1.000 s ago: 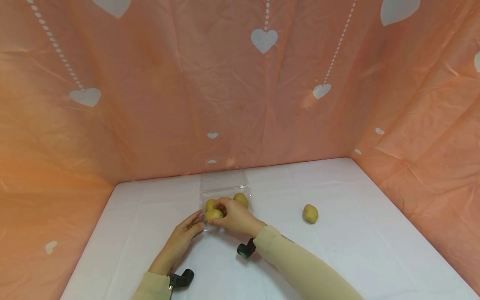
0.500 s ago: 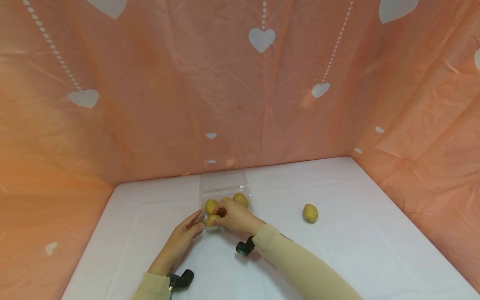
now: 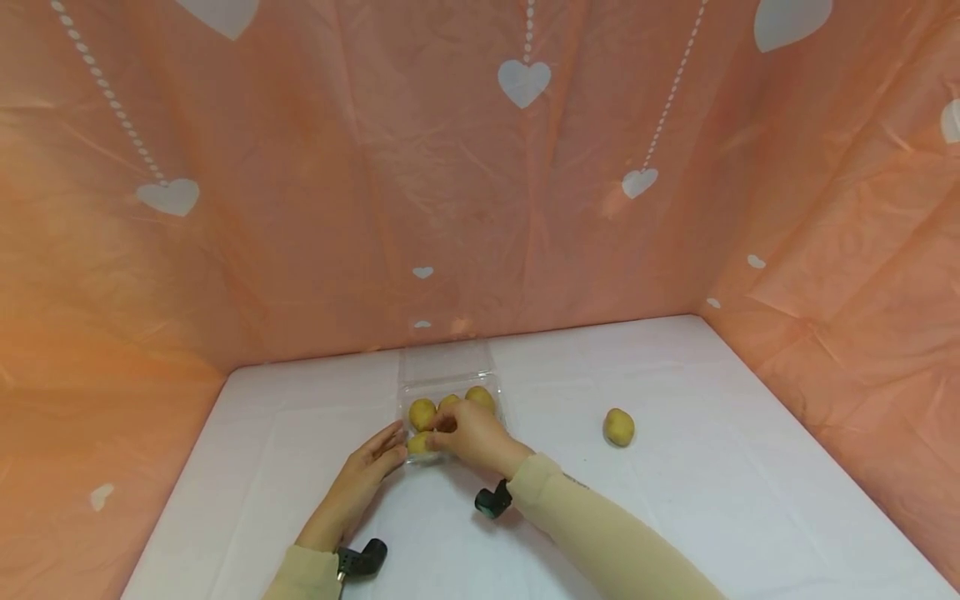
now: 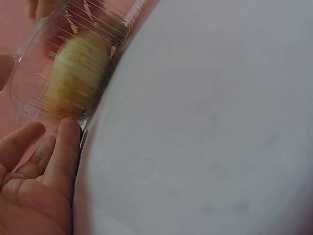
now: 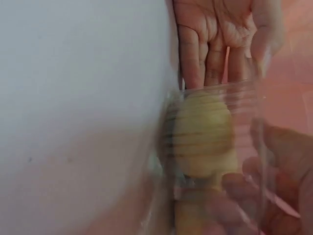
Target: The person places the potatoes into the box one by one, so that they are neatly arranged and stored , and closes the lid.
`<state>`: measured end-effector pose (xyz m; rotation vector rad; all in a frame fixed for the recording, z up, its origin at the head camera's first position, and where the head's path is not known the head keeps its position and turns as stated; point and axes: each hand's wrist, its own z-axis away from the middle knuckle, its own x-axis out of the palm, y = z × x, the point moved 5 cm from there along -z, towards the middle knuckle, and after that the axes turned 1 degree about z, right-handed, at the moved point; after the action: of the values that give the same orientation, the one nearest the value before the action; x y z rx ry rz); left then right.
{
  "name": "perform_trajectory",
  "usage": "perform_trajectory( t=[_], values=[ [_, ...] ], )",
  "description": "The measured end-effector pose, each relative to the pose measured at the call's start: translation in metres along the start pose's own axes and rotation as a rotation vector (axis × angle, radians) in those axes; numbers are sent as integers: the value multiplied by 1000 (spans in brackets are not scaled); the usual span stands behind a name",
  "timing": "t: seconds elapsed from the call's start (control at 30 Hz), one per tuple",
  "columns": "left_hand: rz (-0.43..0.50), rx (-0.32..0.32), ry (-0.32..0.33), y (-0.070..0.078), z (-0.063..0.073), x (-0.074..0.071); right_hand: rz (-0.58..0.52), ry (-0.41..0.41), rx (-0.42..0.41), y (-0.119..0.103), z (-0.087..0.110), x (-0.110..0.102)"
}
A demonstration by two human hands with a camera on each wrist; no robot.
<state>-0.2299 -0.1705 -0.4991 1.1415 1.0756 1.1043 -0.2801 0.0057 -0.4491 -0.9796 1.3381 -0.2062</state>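
A clear plastic clamshell box point(image 3: 417, 459) holds several small yellow potatoes. At its front left corner lies one potato point(image 3: 417, 442), seen through the ribbed wall in both wrist views. Over it hovers my right hand point(image 3: 477, 435), thumb and fingers bent and apart, tips right at the potato's upper side. Behind sit another potato point(image 3: 422, 414), a partly covered potato point(image 3: 449, 402) and a potato point(image 3: 481, 397) at the back right. My left hand point(image 3: 365, 468), fingers extended, rests its fingertips against the box's left end.
The box's lid point(image 3: 447, 360) lies folded back toward the orange curtain point(image 3: 480, 208). A loose potato point(image 3: 619, 427) sits to the right on the white tablecloth point(image 3: 712, 467). Black wrist cameras hang below both wrists.
My right hand has lowered the potato into the box's front left corner, and its fingers have loosened from it. The left hand stays at the box's end.
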Motion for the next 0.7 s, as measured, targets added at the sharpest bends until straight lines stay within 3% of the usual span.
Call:
perform_trajectory(
  t=[0.27, 0.47, 0.7],
  values=[
    [12, 2, 11, -2, -1, -4, -70, 126, -8, 6, 13, -32],
    [19, 6, 15, -4, -2, -5, -99, 265, -12, 28, 30, -66],
    [19, -2, 5, -4, -2, -3, -47, 371, 24, 57, 58, -99]
  ],
)
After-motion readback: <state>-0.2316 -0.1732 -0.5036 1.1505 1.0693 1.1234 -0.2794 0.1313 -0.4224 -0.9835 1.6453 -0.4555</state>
